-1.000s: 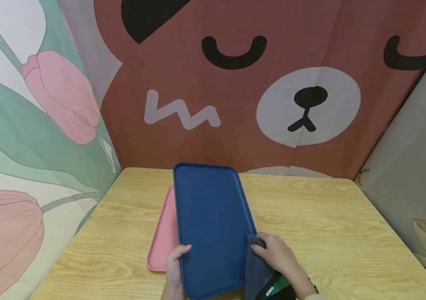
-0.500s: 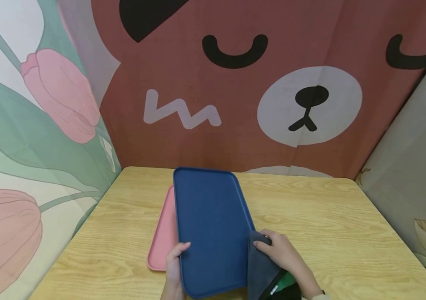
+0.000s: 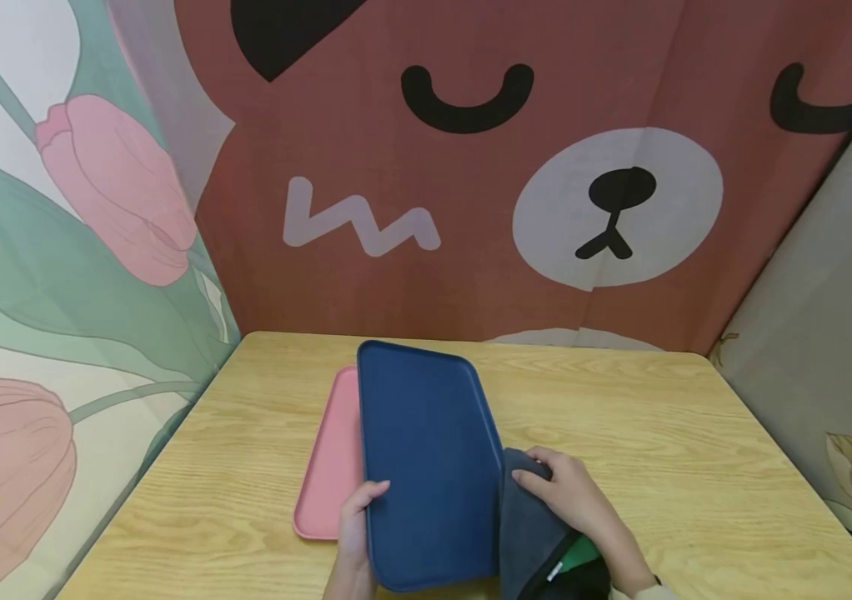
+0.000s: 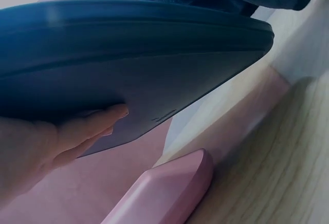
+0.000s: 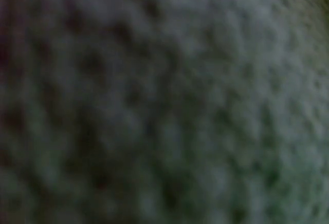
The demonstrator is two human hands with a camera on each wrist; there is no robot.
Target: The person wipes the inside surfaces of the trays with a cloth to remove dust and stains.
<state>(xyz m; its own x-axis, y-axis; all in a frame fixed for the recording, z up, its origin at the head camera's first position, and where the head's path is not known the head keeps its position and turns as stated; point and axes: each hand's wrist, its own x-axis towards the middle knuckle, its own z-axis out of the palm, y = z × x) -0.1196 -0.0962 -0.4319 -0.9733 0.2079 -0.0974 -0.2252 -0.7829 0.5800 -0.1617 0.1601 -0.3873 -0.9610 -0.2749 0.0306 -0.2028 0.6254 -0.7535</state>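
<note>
A blue rectangular tray [image 3: 429, 467] is held tilted up over the table, its inner face toward the head camera. My left hand [image 3: 357, 533] grips its left edge, thumb on the front; in the left wrist view the fingers [image 4: 92, 126] lie against the tray's underside. At the right edge my right hand [image 3: 564, 492] pinches a dark grey cloth [image 3: 527, 525] with a black border and white tag, the cloth hanging down beside the tray. The right wrist view is filled by blurred cloth [image 5: 164, 100]. Behind the blue tray lies a pink tray [image 3: 328, 475], partly hidden.
The wooden table [image 3: 659, 433] carries the pink tray left of centre. A brown curtain [image 3: 471, 292] with a bear's face hangs behind it. Floral fabric [image 3: 118, 350] stands along the left side and pale fabric [image 3: 809, 333] along the right.
The blue tray's top edge has dropped and its body shifted slightly right. My right hand with the cloth has moved a little up and right along the tray's right edge. The left hand keeps its grip.
</note>
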